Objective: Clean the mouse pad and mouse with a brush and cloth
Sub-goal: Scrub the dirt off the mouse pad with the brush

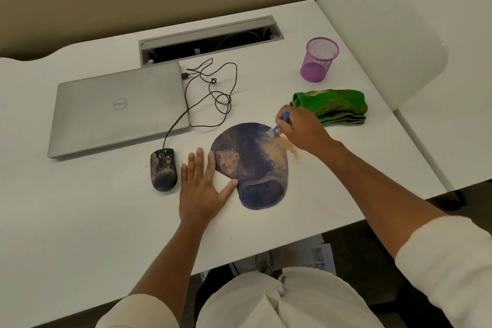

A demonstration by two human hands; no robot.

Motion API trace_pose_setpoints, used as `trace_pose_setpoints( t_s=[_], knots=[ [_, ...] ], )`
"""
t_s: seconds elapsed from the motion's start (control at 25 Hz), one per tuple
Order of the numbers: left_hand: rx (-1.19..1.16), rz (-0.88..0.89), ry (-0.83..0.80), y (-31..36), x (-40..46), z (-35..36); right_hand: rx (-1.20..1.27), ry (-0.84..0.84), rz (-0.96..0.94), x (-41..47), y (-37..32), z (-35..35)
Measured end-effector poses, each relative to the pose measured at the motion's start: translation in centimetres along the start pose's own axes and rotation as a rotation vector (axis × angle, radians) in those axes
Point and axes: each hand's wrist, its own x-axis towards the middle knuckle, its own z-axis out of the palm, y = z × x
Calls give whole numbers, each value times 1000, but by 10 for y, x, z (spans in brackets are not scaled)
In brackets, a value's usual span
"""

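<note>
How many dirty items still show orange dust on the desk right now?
2. The mouse pad, dusty at its left and right parts, lies between both hands; the mouse sits left of the left hand. Some dust also spilled onto the desk.

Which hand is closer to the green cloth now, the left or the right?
Right. The right hand holds the brush just beside the green cloth; the left hand lies flat far across the mouse pad.
</note>
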Motion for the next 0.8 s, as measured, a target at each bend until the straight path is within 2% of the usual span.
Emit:
trace_pose_setpoints(
  t_s=[0.2, 0.28, 0.48, 0.68, 0.8],
  knots=[
    [3, -9, -11, -1, 1, 0, -200, -263, -51, 21, 5, -4],
    [1, -8, -10, 0, 0, 0, -242, -316, -49, 22, 15, -11],
    [-2, -12, -21, 1, 0, -2, -63, -223, -43, 31, 7, -8],
    [-8, -3, 3, 1, 0, -1, -247, -320, 8, 28, 12, -10],
    [-13, 3, 20, -1, 1, 0, -113, -202, -29, 32, 12, -15]
  ],
)
